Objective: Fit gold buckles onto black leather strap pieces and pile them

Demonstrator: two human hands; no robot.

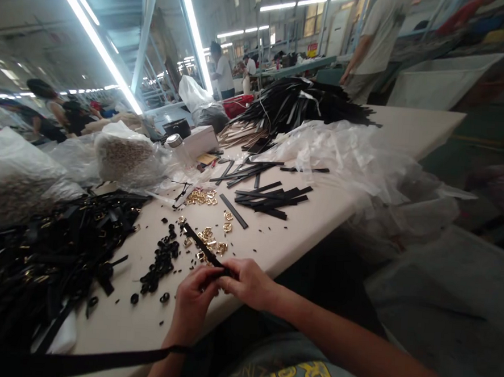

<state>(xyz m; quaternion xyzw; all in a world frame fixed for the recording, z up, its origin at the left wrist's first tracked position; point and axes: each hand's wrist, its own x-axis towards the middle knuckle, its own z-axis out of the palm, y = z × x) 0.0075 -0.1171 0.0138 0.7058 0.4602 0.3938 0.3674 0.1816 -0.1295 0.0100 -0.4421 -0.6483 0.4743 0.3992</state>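
Both hands meet at the table's near edge around one end of a black strap (201,244), which points away from me over the table. My left hand (196,293) pinches the strap end from the left. My right hand (246,282) closes on it from the right, fingers almost touching the left ones. What lies between the fingertips is hidden. Just beyond the hands are gold buckles (207,235), partly under the strap. Small black loops (162,260) lie in a loose heap left of the strap.
Flat black strips (272,199) lie further back on the table (309,226). A big pile of black straps with gold buckles (51,261) covers the left. Plastic bags (123,155), a lidded bottle (175,144), a strip bundle (299,109) and plastic sheeting (356,155) stand behind. Several people work beyond.
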